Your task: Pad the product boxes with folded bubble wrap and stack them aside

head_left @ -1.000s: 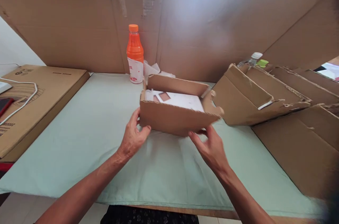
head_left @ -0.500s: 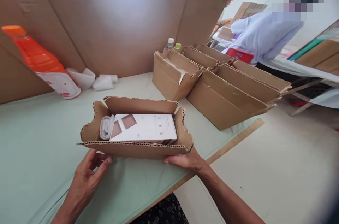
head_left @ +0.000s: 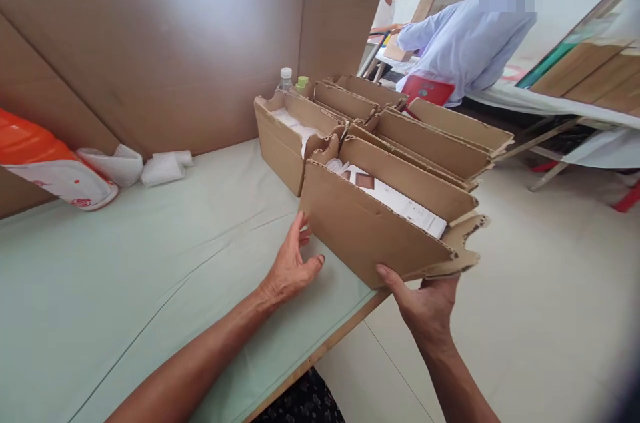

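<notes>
An open cardboard box point(head_left: 373, 233) with torn edges sits at the table's right edge, partly overhanging it. Inside lies a white flat package point(head_left: 400, 203) with brown squares. My right hand point(head_left: 425, 303) grips the box from below at its near right corner. My left hand point(head_left: 293, 266) rests against the box's left end, fingers spread on the cardboard. The box stands right in front of a row of similar open cardboard boxes point(head_left: 400, 119).
An orange bottle point(head_left: 45, 163) and crumpled white wrapping point(head_left: 137, 166) lie at the left on the pale green table cover point(head_left: 150, 263). A tall cardboard screen point(head_left: 175, 43) lines the back. A clear bottle point(head_left: 285, 79) stands behind the boxes. Two people work at another table on the right.
The box has been carried from the table's middle to the right edge and set against the row of boxes. The view swung right with it.
</notes>
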`<state>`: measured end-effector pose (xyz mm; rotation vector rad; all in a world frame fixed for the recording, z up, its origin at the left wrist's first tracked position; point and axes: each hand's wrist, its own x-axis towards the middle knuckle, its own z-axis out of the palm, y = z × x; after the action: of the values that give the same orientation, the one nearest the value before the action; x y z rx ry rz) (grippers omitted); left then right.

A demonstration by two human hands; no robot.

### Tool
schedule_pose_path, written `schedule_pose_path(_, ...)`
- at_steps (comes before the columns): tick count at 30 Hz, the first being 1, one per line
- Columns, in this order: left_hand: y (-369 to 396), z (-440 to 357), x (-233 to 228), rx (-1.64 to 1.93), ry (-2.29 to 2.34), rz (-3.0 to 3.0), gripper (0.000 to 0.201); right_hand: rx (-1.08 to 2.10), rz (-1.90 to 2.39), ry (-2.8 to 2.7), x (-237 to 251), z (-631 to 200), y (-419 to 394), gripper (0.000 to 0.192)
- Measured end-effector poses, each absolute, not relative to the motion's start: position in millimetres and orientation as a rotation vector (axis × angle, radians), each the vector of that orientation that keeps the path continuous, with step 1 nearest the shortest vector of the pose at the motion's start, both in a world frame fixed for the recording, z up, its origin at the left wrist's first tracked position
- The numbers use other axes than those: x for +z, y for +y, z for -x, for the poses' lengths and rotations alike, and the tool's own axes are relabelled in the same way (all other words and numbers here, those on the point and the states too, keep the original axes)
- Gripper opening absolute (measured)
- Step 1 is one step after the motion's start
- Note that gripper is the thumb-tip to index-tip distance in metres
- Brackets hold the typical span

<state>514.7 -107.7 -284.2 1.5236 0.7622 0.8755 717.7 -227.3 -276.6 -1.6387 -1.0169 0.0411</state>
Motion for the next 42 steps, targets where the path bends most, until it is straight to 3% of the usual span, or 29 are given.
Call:
schedule_pose_path(10, -102.5, -535.0, -299.8, 0.745, 0.747, -1.794, 0.09, 0.036, 1.604, -1.098, -298.2, -715.2, -211.1, 0.097)
schedule_pose_path(23, -118.4, -536.0, -311.8, 0.703, 0.754, -2.169, 0.084, 0.026, 1.724, -1.271, -280.7, -735.2, -231.6, 0.078)
schedule_pose_path(27, -124.8, -538.0, -312.5, 0.702, 0.744, -2.377, 0.073, -0.1, 1.674, -1.321, -240.9, -752.7, -240.2, 0.05)
schedule_pose_path(33, -126.6, -539.1, -315.7, 0.742, 0.713, -2.474, 0.048, -0.525, 1.5, -1.665, -124.1, -758.3, -180.2, 0.015)
schedule_pose_path(37, -125.7, -539.6, -314.5, 0.754, 0.701, -2.525, 0.035, -0.332, 1.785, -2.061, -83.5, -748.4, -96.0, 0.029)
schedule_pose_path(42, -125.8, -539.0, -311.6, 0.771, 0.729, -2.542, 0.026, -0.283, 2.291, -2.405, -87.9, -727.7, -18.8, 0.036)
